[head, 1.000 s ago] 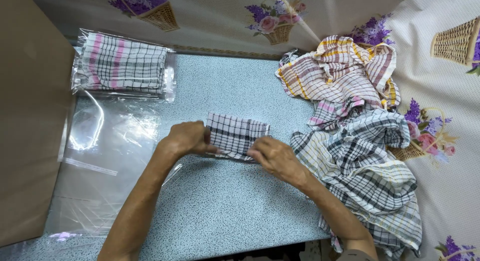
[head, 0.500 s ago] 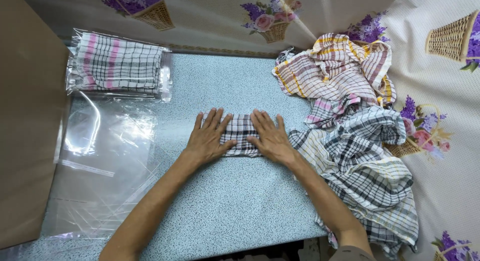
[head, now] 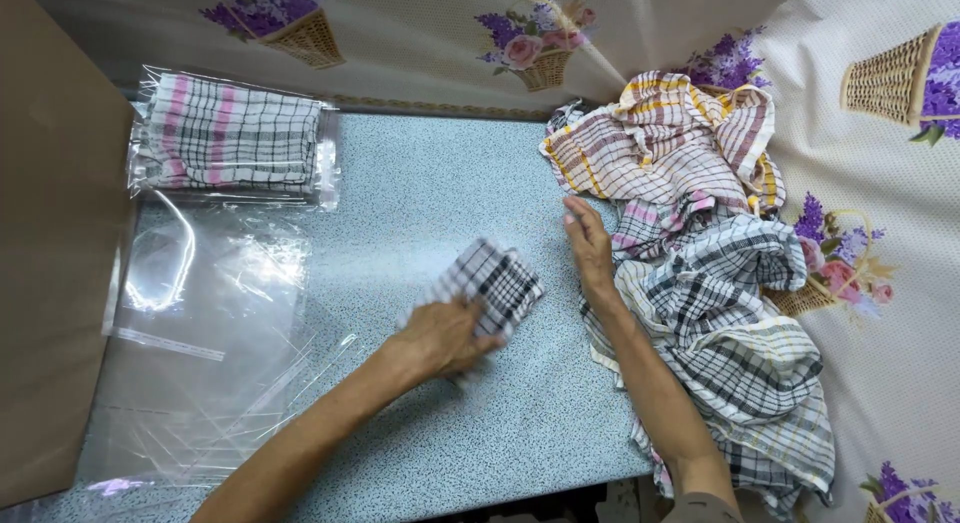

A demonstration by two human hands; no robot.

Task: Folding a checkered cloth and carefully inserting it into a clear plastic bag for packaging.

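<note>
The folded checked cloth is being lifted off the counter, grasped in the left hand. The right hand is lying flat and empty beside it, touching the cloth pile. Clear bags are lying left of the left hand; bagging seems to call for an opened bag.

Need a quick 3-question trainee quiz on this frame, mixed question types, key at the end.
1. True or false: the left hand holds the folded black-and-white checked cloth.
2. What does the right hand rest beside? A) a cardboard box B) the pile of loose checked cloths C) a pair of scissors
3. Fill in: the pink-striped cloth packed in a clear bag lies at the table's far ____ corner.

Key: 1 true; 2 B; 3 left.
</note>
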